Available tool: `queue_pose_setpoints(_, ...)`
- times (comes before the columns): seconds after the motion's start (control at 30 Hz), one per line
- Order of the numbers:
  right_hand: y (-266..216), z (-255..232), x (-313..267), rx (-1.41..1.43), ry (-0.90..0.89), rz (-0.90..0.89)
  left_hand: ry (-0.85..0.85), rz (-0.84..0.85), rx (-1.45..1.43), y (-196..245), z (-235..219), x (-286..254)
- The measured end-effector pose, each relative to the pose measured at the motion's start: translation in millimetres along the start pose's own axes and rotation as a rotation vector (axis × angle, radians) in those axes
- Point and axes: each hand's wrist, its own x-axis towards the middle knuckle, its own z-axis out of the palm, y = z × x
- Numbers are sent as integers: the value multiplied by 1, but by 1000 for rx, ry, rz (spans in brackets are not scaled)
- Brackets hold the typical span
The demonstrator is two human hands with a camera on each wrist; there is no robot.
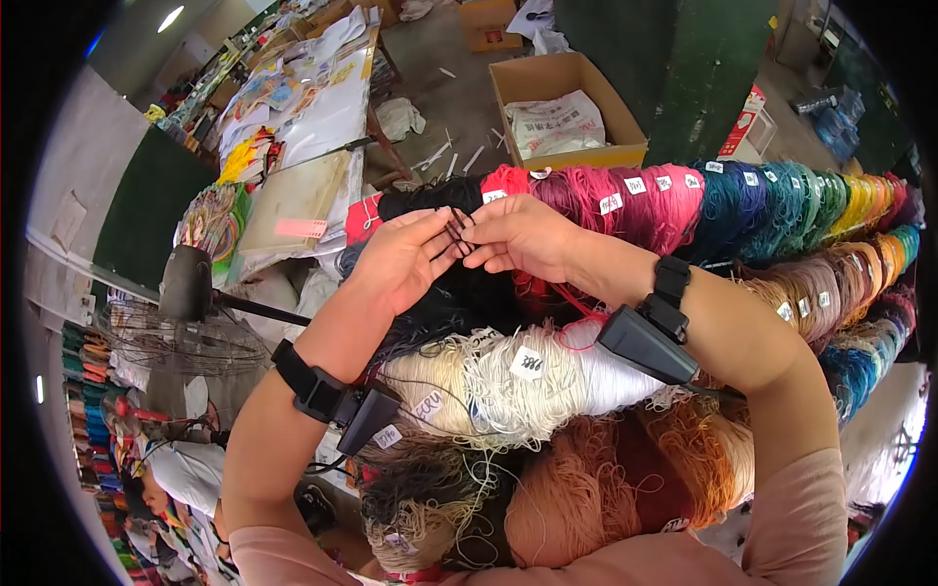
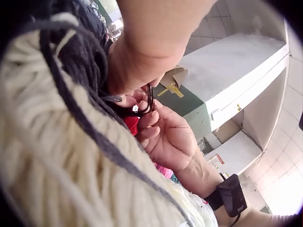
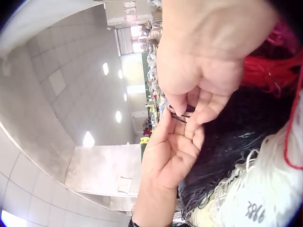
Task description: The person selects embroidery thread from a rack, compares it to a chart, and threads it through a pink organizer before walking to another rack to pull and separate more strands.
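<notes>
1. Many hanging skeins of coloured yarn (image 1: 743, 210) fill the rack; the black yarn skein (image 1: 459, 293) hangs beneath both hands.
2. Left hand (image 1: 396, 259) and right hand (image 1: 523, 234) meet, fingertips pinching a few thin dark threads (image 1: 457, 232).
3. Judged: threads separated, not yet pulled free.

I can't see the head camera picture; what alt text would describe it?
Two hands, the left hand and the right hand, pinch a few dark threads between their fingertips above a black yarn bundle. Tagged skeins in many colours stretch rightwards, with cream yarn nearer.
</notes>
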Motion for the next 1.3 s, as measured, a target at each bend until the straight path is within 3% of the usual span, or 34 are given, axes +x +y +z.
queue_pose_setpoints(0.43, 1, -1, 2, -48, 17, -152, -5, -24, 40, -1, 0, 5)
queue_pose_setpoints(0.8, -5, 3, -1, 44, 37, -136, 69, -13, 9, 7, 3, -3)
queue_pose_setpoints(1.0, -6, 4, -1, 55, -40, -142, 57, -32, 0, 7, 5, -6)
queue_pose_setpoints(1.17, -2, 4, 1, -201, -129, -189, -1, -140, -84, 4, -1, -1)
queue_pose_setpoints(1.3, -1, 7, -1, -538, -235, -149, 55, -12, 54, 7, 8, -5)
